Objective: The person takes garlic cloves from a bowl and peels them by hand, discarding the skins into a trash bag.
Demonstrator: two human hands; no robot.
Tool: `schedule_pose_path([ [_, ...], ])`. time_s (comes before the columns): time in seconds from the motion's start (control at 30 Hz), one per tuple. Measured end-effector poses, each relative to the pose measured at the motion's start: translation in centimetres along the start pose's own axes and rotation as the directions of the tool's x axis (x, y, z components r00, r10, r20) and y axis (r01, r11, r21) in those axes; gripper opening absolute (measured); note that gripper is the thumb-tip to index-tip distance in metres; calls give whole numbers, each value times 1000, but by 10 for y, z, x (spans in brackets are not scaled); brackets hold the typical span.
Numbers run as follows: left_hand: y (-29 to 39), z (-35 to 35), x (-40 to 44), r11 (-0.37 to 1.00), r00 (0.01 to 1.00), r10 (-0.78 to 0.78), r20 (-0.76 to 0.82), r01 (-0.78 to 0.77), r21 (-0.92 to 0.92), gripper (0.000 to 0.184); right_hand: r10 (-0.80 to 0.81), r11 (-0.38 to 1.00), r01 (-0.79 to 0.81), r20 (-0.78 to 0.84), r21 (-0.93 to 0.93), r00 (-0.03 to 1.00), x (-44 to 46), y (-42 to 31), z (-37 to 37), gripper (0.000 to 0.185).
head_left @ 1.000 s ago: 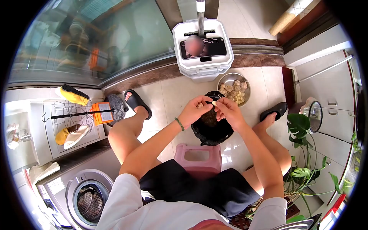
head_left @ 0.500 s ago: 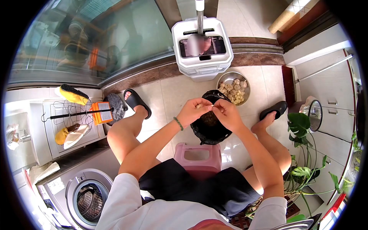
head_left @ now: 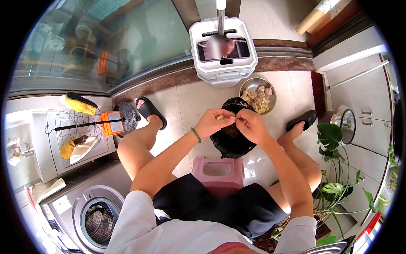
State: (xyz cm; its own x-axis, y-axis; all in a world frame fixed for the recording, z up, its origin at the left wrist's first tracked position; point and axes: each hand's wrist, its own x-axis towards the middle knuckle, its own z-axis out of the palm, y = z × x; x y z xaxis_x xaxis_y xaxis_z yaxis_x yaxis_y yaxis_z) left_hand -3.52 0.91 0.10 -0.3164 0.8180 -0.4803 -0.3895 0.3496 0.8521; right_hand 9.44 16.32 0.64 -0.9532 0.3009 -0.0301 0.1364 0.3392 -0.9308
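Note:
Over a black-lined bin [head_left: 232, 146] on the floor, my left hand [head_left: 215, 122] and my right hand [head_left: 251, 125] meet at the fingertips. My left fingers are curled round a pale garlic piece [head_left: 220, 117]. The right fingers are pinched together against the left fingertips; what lies between them is too small to make out. Just beyond the bin, a steel bowl [head_left: 274, 102] holds several garlic bulbs and loose cloves. Dark scraps show dimly inside the bin.
A pink stool [head_left: 218, 180] stands between my legs. Ahead is a white mop bucket [head_left: 224, 76] with a phone [head_left: 237, 48] on top. The washing machine [head_left: 99, 220] and wire rack are left; a leafy plant [head_left: 332, 188] and cabinets are right.
The pale clove seen between my fingertips a second ago is now hidden. My right hand has moved slightly left and its fingers have closed in against the left ones.

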Motion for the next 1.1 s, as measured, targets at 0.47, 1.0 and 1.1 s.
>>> schedule_pose_path([
  [0.47,-5,1,1,959,994,-90,65,104,-263,21,-12,989,11,7,146,1000,-3,7,5,14],
  [1.0,2,-5,-3,845,955,1,296,157,-511,19,148,891,-158,58,426,987,-5,20,5,12],
  [1.1,5,-3,-4,865,987,22,159,61,-498,26,147,891,-179,108,418,983,-8,10,-2,11],
])
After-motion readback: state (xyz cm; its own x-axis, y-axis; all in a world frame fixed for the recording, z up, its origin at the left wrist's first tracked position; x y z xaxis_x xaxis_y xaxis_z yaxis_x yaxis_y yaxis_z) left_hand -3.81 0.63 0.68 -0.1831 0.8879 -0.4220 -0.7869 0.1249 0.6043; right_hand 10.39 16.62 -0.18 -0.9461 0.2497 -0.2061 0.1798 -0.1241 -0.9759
